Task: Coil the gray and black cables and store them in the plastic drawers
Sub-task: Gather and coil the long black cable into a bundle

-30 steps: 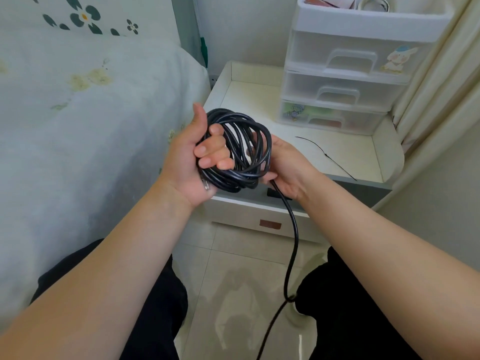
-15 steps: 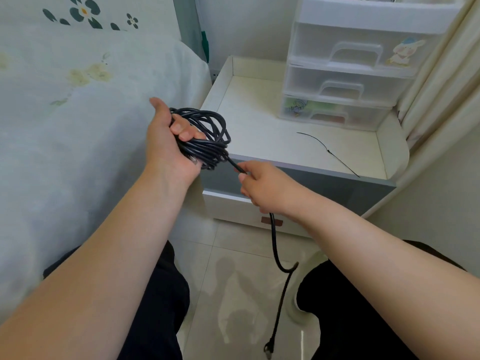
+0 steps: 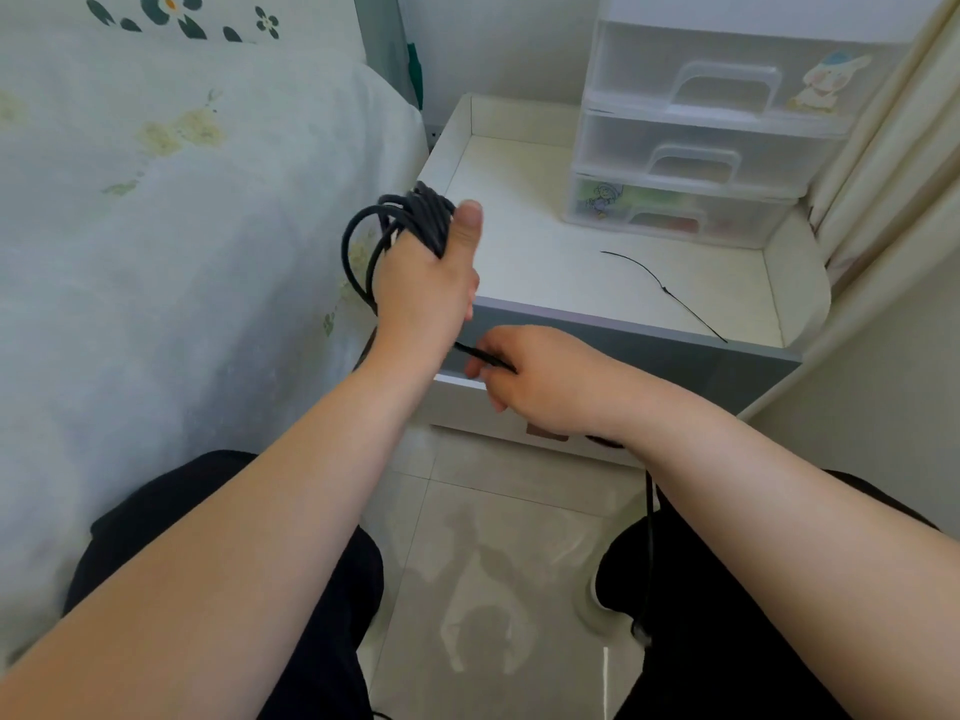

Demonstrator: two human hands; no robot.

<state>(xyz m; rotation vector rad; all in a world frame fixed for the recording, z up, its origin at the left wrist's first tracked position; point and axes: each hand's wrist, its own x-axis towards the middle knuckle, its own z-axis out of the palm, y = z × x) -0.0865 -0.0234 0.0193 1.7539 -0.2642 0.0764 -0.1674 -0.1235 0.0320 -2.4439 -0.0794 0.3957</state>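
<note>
My left hand [image 3: 423, 283] grips a coil of black cable [image 3: 410, 220] in front of the nightstand's left corner, thumb up against the bundle. Several loops stick out to the left of the hand. My right hand [image 3: 535, 381] is just below and to the right, pinching the cable's loose tail between its fingers. The tail runs under my right forearm and hangs down to its plug end [image 3: 641, 631] near the floor. The clear plastic drawers [image 3: 701, 142] stand at the back right of the nightstand, all closed. No gray cable shows.
A thin black cable tie [image 3: 665, 291] lies on the white nightstand top [image 3: 524, 241]. A bed with a pale floral cover [image 3: 182, 226] fills the left. A cream curtain [image 3: 883, 163] hangs at the right. My knees in black trousers frame the tiled floor [image 3: 498, 563].
My left hand has turned so its back faces me, and the coil has swung behind it. My right hand has slid along the tail toward the coil, and less cable hangs below.
</note>
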